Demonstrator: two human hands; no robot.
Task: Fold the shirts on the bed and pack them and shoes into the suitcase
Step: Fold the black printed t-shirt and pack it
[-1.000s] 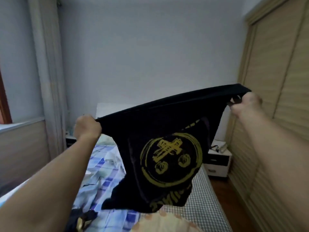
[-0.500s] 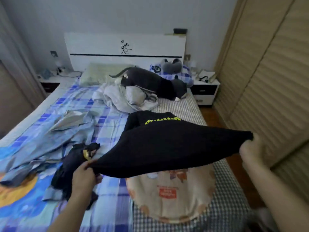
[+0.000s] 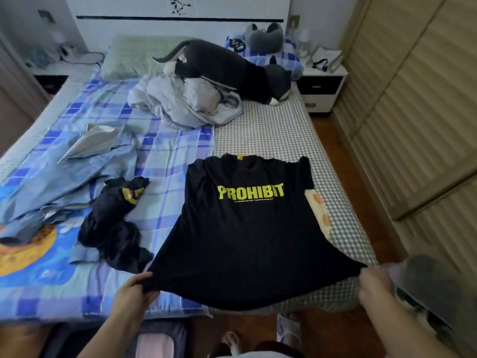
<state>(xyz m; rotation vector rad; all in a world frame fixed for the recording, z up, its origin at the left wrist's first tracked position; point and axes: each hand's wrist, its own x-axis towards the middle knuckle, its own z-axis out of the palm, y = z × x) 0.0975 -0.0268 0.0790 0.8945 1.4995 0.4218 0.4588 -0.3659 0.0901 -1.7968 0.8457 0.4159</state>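
1. I judge the task barely begun: the bed (image 3: 284, 130) carries nothing folded, and nothing I can see is packed
2. One black printed shirt (image 3: 247, 228) lies spread near the bed's foot edge, right side; my left hand (image 3: 131, 293) and right hand (image 3: 374, 285) each pinch a hem corner
3. One crumpled dark shirt (image 3: 113, 228) waits just left of it
4. Slippers (image 3: 289, 329) on the floor: I count one clearly; the suitcase I cannot confirm

Black shirt (image 3: 247, 228) now down flat on the bed (image 3: 284, 130), no longer aloft, "PROHIBIT" side up.
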